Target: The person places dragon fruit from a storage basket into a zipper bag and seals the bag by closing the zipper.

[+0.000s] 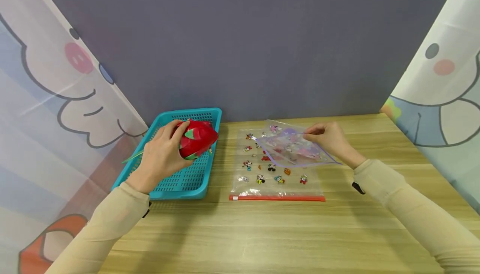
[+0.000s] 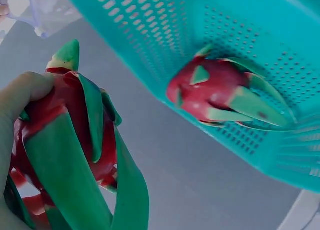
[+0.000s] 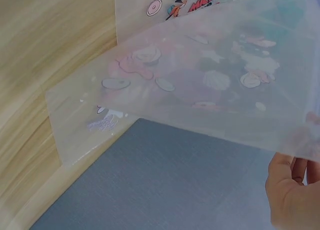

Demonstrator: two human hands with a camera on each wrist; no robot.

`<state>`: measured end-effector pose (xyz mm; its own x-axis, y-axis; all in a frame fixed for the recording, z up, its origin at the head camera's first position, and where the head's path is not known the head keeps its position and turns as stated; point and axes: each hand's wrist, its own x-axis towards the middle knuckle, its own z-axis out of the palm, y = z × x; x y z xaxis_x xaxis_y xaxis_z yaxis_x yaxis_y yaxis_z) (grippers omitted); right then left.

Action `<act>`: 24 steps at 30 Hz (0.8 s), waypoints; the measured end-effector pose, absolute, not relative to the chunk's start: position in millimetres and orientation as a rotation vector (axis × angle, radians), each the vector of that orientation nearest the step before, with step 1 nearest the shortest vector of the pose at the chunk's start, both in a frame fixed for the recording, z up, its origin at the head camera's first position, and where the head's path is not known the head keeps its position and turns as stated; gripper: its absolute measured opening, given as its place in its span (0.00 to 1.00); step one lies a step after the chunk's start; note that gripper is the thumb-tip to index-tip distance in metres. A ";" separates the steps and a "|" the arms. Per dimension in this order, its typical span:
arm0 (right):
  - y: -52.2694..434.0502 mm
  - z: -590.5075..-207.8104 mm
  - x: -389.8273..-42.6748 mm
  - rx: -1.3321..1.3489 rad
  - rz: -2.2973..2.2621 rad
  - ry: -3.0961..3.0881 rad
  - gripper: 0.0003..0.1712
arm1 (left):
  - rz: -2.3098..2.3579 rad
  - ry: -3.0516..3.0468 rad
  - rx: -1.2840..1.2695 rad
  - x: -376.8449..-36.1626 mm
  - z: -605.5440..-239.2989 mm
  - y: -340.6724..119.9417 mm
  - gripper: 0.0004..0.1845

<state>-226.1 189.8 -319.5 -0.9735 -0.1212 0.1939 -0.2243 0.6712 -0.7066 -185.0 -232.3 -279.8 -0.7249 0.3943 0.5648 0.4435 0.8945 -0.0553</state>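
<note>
1. Head view: the left hand curls its fingers round a red dragon fruit with green scales, holding it over the far part of a teal perforated basket at the left of the wooden table. The right hand pinches the far edge of a thin purple-edged zip bag and lifts it, tilted, above a second clear zip bag with cartoon prints and a red zipper strip that lies flat on the table. A grey wall stands behind, and cartoon curtains hang at both sides.

2. Left wrist view: the fingers wrap the dragon fruit at its body, between long green scales. A second dragon fruit lies in the teal basket. The fruit looks firm and fairly heavy for its size, with smooth skin; the scales look bendable, so I judge the round body the safer place to grip.

3. Right wrist view: only the fingertips of the right hand show, pinching the lower corner of the translucent bag. The film sags and bows, so it looks light, limp and slippery; a pinch at the edge or zipper strip probably holds best.
</note>
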 end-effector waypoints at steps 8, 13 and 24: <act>188.9 -318.0 -226.5 0.252 1.193 -2.761 0.13 | -0.133 -2.486 -0.626 -179.4 -267.5 -211.1 0.53; 188.8 -317.1 -226.8 0.245 1.195 -2.754 0.13 | -0.128 -2.462 -0.671 -176.0 -265.6 -194.1 0.53; 188.7 -317.2 -226.9 0.247 1.181 -2.758 0.13 | -0.136 -2.453 -0.743 -166.0 -268.7 -155.5 0.54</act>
<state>-226.9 188.7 -317.2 -0.9780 -0.0982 0.1841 -0.2010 0.6802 -0.7049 -166.0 -155.5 -268.7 -0.6849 0.4803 0.5480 0.5378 0.8406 -0.0646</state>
